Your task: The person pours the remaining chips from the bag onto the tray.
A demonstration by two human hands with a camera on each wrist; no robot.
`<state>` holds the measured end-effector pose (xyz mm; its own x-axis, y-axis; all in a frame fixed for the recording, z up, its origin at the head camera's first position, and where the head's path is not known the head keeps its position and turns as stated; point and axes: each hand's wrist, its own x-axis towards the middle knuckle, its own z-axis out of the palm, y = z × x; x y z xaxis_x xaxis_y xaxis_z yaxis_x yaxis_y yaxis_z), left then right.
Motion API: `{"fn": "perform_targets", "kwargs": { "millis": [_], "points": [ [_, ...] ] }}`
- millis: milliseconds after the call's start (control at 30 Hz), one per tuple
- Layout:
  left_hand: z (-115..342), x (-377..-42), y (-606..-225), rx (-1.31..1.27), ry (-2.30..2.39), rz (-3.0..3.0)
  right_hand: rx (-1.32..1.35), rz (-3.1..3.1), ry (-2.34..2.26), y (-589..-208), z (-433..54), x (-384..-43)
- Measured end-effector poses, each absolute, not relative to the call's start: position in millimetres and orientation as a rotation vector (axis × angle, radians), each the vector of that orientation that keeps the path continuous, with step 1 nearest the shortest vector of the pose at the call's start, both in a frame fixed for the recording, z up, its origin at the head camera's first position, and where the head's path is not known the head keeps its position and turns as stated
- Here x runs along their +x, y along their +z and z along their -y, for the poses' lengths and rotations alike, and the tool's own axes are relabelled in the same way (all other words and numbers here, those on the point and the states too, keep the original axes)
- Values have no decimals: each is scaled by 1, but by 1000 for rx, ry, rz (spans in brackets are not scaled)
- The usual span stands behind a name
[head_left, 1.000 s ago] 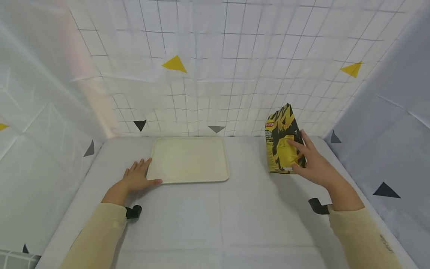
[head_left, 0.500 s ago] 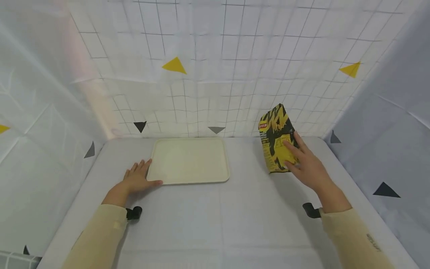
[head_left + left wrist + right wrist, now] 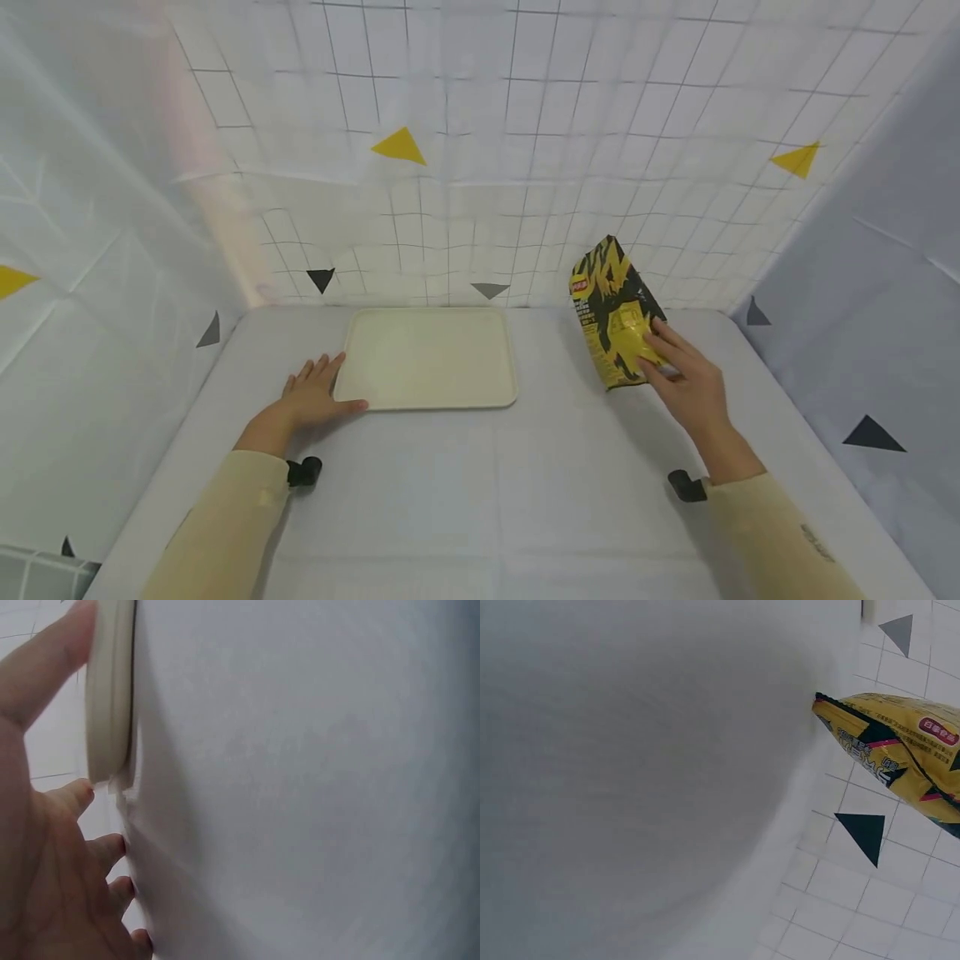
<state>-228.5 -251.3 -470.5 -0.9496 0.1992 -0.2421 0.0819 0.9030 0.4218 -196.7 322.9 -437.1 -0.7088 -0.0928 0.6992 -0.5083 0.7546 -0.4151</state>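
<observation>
A shallow cream tray (image 3: 427,358) lies flat towards the back of the white table. My left hand (image 3: 303,406) is spread at its near left corner, thumb along the front edge and fingertips by the left side. The left wrist view shows the thumb against the tray's rim (image 3: 110,690). To the tray's right, a yellow and black snack bag (image 3: 611,304) leans to the left. My right hand (image 3: 692,387) pinches the bag's lower right part between thumb and fingers. In the right wrist view the bag (image 3: 900,742) enters from the right, while the hand is out of sight.
The white table (image 3: 420,500) ends at a back wall (image 3: 480,208) of gridded sheeting with coloured triangles. Plain sheets rise at the left (image 3: 82,350) and right (image 3: 862,333). A gridded grey edge (image 3: 45,571) shows at lower left.
The snack bag's top has tipped left. My right hand has moved left and slightly down with it, thumb and fingers drawing closer together. The left hand and tray stay put.
</observation>
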Motion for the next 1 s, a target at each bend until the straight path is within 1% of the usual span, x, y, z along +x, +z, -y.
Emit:
{"fn": "perform_targets", "kwargs": {
  "millis": [167,367,500,733,867,1000],
  "points": [
    [254,-229,-471,207,593,-2791,462,2163,928,-439,-319,-202],
    [254,-229,-472,209,601,-2785,430,2097,1020,-422,-301,-189],
    [253,-228,-471,216,599,-2784,426,2107,1086,-421,-304,-187],
    [252,-228,-471,204,580,-2787,304,2126,1264,-420,-299,-187],
    [253,-228,-472,201,575,-2787,284,2154,1253,-418,-297,-189],
    [252,-228,-471,207,591,-2786,342,2162,1199,-415,-300,-191]
  ]
}}
